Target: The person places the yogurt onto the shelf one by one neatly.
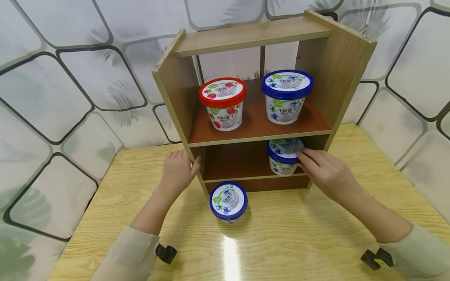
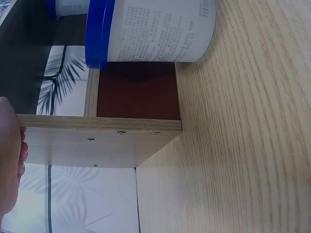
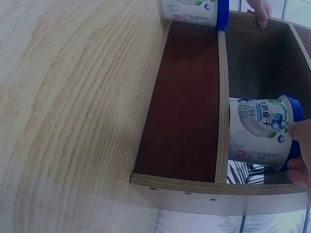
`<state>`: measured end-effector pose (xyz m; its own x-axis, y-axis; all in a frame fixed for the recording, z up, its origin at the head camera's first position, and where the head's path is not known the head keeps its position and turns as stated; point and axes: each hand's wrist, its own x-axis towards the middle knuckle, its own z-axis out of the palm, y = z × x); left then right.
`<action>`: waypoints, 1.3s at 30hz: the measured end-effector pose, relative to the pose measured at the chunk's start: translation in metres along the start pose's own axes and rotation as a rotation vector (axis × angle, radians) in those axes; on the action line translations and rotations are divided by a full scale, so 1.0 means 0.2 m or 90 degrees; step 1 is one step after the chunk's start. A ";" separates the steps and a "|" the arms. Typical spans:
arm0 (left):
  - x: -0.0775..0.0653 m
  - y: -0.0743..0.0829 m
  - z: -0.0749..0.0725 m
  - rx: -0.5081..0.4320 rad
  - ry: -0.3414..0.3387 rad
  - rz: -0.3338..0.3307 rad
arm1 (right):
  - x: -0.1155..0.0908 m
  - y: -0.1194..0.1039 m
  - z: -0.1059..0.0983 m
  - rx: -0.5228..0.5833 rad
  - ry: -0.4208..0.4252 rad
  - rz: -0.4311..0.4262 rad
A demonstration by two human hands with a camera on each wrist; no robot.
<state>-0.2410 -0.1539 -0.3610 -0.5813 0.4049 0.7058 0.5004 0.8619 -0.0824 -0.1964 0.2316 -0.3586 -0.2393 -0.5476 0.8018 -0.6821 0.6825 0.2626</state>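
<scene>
My right hand (image 1: pixel 327 171) pinches the blue lid of a blueberry yogurt-style tub (image 1: pixel 284 164) at the right of the lower shelf. In the right wrist view, this tub (image 3: pixel 260 130) sits upright at the shelf's front lip, thumb and fingers on its lid. My left hand (image 1: pixel 178 169) grips the left side panel of a small wooden shelf unit (image 1: pixel 172 91), thumb at the inner side and fingers outside. A second blue-lidded tub (image 1: pixel 228 203) stands on the table in front of the unit's lower left. Its printed back shows in the left wrist view.
On the upper shelf (image 1: pixel 254 132) stand a red-lidded strawberry tub (image 1: pixel 225 103) at left and a blue-lidded tub (image 1: pixel 286 97) at right. The wood-grain table (image 1: pixel 281 242) carries the unit. A patterned wall covering (image 1: pixel 88 78) rises close behind it.
</scene>
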 end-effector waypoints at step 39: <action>0.00 -0.01 0.01 -0.002 0.016 0.011 | 0.06 -0.15 -0.09 0.035 0.101 0.031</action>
<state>-0.2433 -0.1544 -0.3623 -0.5561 0.4118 0.7219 0.5117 0.8541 -0.0930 -0.1662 0.2142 -0.3470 -0.1648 -0.4281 0.8886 -0.7095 0.6773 0.1947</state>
